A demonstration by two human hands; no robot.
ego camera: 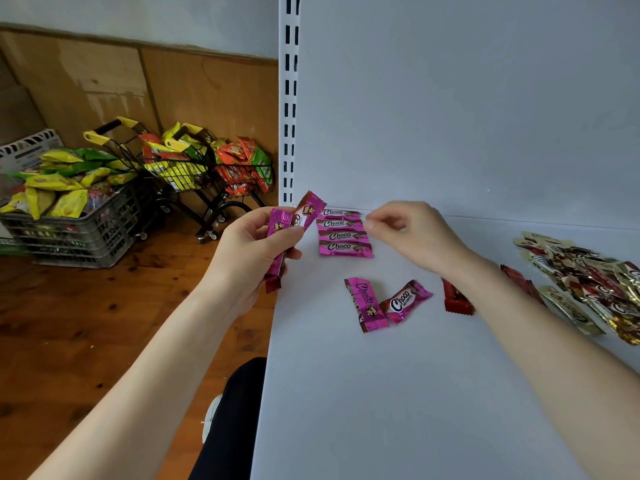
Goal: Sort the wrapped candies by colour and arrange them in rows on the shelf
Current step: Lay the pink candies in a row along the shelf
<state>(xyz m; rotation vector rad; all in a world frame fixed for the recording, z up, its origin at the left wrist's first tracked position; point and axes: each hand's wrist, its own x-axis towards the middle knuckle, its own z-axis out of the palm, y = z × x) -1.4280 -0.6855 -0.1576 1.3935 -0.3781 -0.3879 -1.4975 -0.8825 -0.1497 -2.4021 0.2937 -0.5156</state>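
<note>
My left hand [247, 247] grips a bunch of pink candies [294, 220] at the shelf's left edge, with a dark red wrapper end poking out below. A row of several pink Choco candies [343, 233] lies at the back left of the white shelf [398, 393]. My right hand [412, 233] hovers just right of that row, fingers loosely curled and blurred, holding nothing I can see. Two loose pink candies [384, 303] lie nearer me. A red candy [455, 299] sits beside my right wrist.
A mixed pile of gold and red candies [588, 282] covers the shelf's right side. Left of the slotted shelf upright [290, 98], a grey crate [76, 230] and two small carts [207, 168] of snack bags stand on the wooden floor.
</note>
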